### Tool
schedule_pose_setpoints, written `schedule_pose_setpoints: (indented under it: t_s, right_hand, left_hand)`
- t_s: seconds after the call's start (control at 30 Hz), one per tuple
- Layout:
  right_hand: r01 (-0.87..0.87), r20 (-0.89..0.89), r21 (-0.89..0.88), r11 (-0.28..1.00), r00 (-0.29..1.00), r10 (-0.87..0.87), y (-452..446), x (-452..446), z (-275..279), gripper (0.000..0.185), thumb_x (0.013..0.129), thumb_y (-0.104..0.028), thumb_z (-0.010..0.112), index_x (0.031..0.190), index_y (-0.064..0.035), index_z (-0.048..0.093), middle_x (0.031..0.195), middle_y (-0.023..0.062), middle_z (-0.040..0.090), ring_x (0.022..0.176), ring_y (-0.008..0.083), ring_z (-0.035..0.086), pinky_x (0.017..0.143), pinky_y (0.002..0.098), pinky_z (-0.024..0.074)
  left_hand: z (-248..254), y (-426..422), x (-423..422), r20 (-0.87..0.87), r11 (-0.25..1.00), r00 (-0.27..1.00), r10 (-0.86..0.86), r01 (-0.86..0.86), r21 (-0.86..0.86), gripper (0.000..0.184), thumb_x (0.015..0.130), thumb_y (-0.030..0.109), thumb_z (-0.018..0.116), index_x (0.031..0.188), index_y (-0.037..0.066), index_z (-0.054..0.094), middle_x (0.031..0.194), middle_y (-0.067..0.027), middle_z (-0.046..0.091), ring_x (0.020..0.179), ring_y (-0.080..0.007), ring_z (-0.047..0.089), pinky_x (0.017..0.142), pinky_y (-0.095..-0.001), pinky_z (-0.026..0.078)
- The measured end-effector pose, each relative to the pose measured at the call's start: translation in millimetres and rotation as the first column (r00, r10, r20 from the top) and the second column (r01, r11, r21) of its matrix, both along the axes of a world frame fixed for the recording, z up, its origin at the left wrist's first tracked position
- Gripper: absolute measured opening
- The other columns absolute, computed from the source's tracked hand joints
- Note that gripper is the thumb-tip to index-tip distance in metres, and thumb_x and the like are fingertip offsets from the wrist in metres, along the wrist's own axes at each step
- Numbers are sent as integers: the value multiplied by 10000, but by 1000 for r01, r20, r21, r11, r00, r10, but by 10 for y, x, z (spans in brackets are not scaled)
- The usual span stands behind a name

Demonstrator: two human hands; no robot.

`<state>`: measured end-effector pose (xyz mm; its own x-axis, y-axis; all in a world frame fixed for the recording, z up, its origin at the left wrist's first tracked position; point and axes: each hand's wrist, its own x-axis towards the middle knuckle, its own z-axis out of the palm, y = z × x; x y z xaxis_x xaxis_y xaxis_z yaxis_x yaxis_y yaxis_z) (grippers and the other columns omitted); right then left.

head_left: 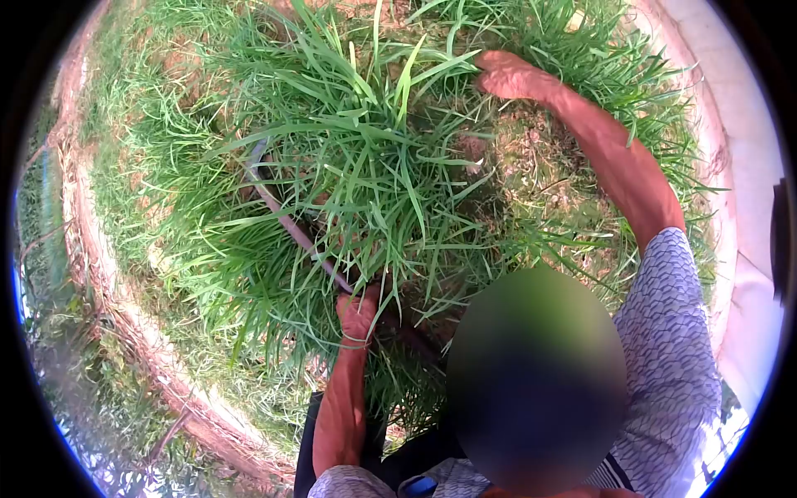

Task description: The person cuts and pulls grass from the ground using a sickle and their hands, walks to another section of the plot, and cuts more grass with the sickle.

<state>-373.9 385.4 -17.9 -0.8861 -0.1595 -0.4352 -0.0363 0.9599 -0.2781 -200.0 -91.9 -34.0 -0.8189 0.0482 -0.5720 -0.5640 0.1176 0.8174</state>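
Observation:
Long green grass [365,158] grows in a thick clump in the middle of the head view. My left hand [359,314] is closed low in front of my body, round the lower end of a long thin curved tool [290,226]. The tool runs up and to the left from the hand, its far end partly covered by blades. My right arm reaches out to the upper right. My right hand [510,76] is at the right side of the clump, its fingers bent at the grass blades; what they hold, if anything, is hidden.
Reddish soil with short dry grass [540,166] shows below my right hand. A pale strip [755,149] curves along the right edge. On the left, a bare earth edge [149,357] borders darker plants. A blurred round patch covers the lower middle.

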Motion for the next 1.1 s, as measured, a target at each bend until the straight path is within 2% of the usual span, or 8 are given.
schedule_pose_setpoints:
  t_s: [0.23, 0.37, 0.53, 0.67, 0.73, 0.83, 0.97, 1.1]
  right_hand:
    - [-11, 23, -335, 942, 1000, 19, -646, 313, 220, 348, 845, -296, 632, 989, 5, 535, 726, 130, 540, 700, 254, 569, 622, 412, 484]
    - [-60, -247, 55, 997, 966, 72, -619, -79, 40, 319, 863, -311, 605, 802, -35, 457, 578, 56, 479, 529, 206, 501, 497, 431, 418]
    - [191, -594, 72, 979, 797, -112, -548, -451, -108, 353, 928, -119, 453, 1273, -41, 471, 1345, 223, 448, 1095, 296, 574, 953, 296, 488]
    - [101, -442, 106, 989, 896, -44, -279, -638, -283, 231, 893, -90, 510, 1111, -14, 508, 1024, 162, 575, 883, 274, 611, 775, 346, 524]
    - [-97, -511, -371, 924, 852, -115, 38, -587, -667, 153, 898, -105, 514, 1028, -26, 501, 913, 119, 560, 828, 234, 599, 723, 338, 514]
    - [208, -143, -341, 917, 952, -269, 25, -583, -628, 119, 770, -45, 574, 881, -14, 543, 777, 119, 574, 738, 246, 592, 669, 349, 504]
    - [103, 64, -152, 983, 993, -94, -459, 56, 160, 98, 733, -42, 592, 826, -30, 563, 710, 119, 565, 687, 243, 589, 621, 326, 500]
    - [-85, -272, 168, 982, 954, 129, -162, 42, -215, 141, 809, -131, 526, 855, -11, 584, 722, 144, 591, 684, 288, 621, 563, 378, 504]
  left_hand:
    - [-64, -86, 11, -64, 981, 990, -129, 118, -152, 151, 761, 125, 680, 842, -2, 691, 728, -46, 675, 657, -111, 575, 597, -311, 456]
    - [-90, -197, 28, 6, 958, 970, -241, 239, -161, 223, 834, 24, 576, 1048, -40, 577, 992, -124, 615, 876, -213, 587, 791, -366, 488]
    - [-76, -182, -13, 152, 879, 929, -339, 370, -301, 320, 911, 117, 502, 1180, -57, 515, 1156, -187, 590, 1020, -288, 602, 912, -403, 516]
    - [-40, -131, 9, 64, 902, 936, -346, 351, -251, 308, 922, 145, 491, 1155, -54, 529, 1141, -178, 597, 1009, -287, 605, 902, -404, 520]
    - [-140, -155, 23, 56, 937, 973, -224, 231, -261, 277, 804, 183, 662, 990, -20, 633, 913, -112, 665, 805, -211, 620, 728, -351, 491]
    - [-225, -180, 45, 46, 963, 986, -160, 166, -211, 298, 794, 143, 693, 1038, -21, 640, 950, -115, 687, 830, -185, 636, 729, -319, 493]
    - [-164, -92, -14, 463, 762, 840, 284, -491, 423, 269, 847, 38, 620, 1111, -8, 593, 1021, -91, 649, 874, -197, 625, 788, -328, 518]
    - [111, -7, -63, 144, 916, 942, -304, 330, -226, 301, 893, 129, 552, 1147, -33, 560, 1117, -140, 618, 959, -243, 610, 860, -370, 513]
